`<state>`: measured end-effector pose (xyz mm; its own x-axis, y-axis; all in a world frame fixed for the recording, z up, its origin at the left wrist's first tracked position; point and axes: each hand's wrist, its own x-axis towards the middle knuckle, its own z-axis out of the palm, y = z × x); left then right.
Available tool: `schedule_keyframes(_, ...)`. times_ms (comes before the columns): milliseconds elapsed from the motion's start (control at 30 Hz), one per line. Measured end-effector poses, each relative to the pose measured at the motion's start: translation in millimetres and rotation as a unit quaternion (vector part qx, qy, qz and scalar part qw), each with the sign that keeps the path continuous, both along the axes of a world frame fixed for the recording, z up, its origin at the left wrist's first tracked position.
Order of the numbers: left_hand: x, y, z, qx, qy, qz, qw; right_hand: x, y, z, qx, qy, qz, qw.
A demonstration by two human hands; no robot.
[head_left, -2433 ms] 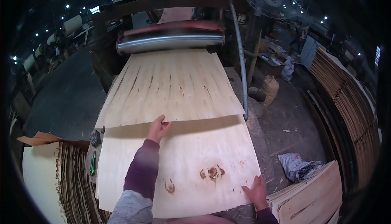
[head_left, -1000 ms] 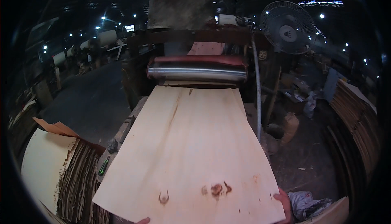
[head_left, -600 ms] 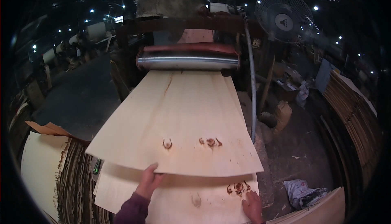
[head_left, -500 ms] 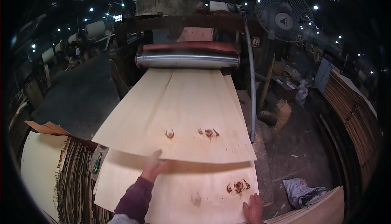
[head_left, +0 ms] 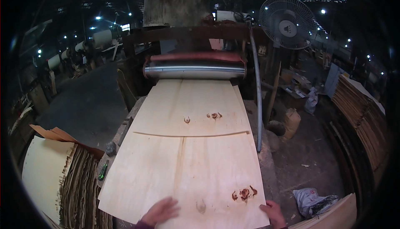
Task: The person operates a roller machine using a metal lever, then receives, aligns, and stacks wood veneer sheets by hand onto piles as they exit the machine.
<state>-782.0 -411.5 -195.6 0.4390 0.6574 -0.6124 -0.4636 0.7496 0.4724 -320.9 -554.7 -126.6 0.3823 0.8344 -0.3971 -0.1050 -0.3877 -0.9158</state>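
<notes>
A pale wood veneer sheet (head_left: pixel 166 166) lies before me, with dark knots near its right side. Its far part is under a second veneer sheet (head_left: pixel 179 100), which reaches up to a shiny metal roller (head_left: pixel 196 71) with a red roller (head_left: pixel 196 57) above. My left hand (head_left: pixel 160 211), slightly blurred, is over the near edge of the lower sheet with fingers spread and nothing held. At that sheet's right near corner, my right hand (head_left: pixel 273 213) has its fingers bent around the edge.
Stacked veneer (head_left: pixel 48 166) stands at the left, beside a green cutter knife (head_left: pixel 103 170). A grey pipe (head_left: pixel 256 87) rises along the right of the machine, near a fan (head_left: pixel 287 23). On the right floor are a brown sack (head_left: pixel 291 123) and a white plastic bag (head_left: pixel 310 200).
The upper sheet has slid away toward the rollers, and my left hand has let go of its near edge and come back. My right hand has shifted slightly right along the lower sheet.
</notes>
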Motion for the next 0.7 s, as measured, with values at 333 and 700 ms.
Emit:
schedule_keyframes(333,-28.0,-152.1,48.5,0.003,-0.273,0.074,0.959,-17.0,44.2,144.7,0.188,0.232,0.163,0.940)
schedule_keyframes(700,-54.5,-92.7,47.3,0.122,0.008,0.146,0.982,2.4,0.3,-7.8,0.091,0.266,-0.058,0.958)
